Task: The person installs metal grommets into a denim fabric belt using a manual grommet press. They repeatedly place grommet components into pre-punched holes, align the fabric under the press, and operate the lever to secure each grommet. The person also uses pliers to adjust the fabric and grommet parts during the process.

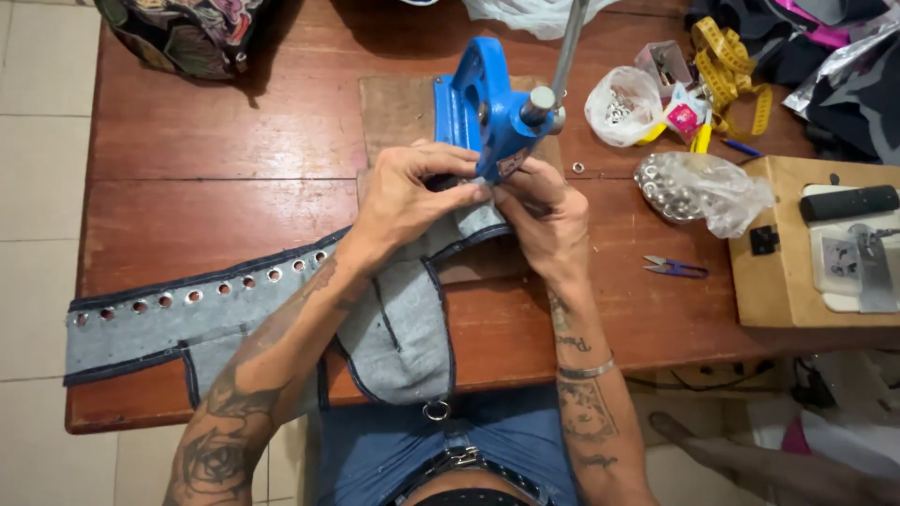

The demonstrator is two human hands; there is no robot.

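A press [494, 108] was mounted on a board [398, 108] at the table's [187, 141] centre. Fabric [216, 314] was spread from its base toward 8 o'clock, overhanging the near edge. At 3 o'clock a bag of eyelets [698, 187] was laid, with snips [675, 269] at 4 o'clock. A measuring tape [727, 56] was left at 2 o'clock, a sewing machine [825, 234] further right.

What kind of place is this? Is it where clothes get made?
Probably a small sewing workshop. Both hands hold grey fabric under a blue hand press on a wooden table, with bags of metal eyelets and a yellow tape measure nearby.
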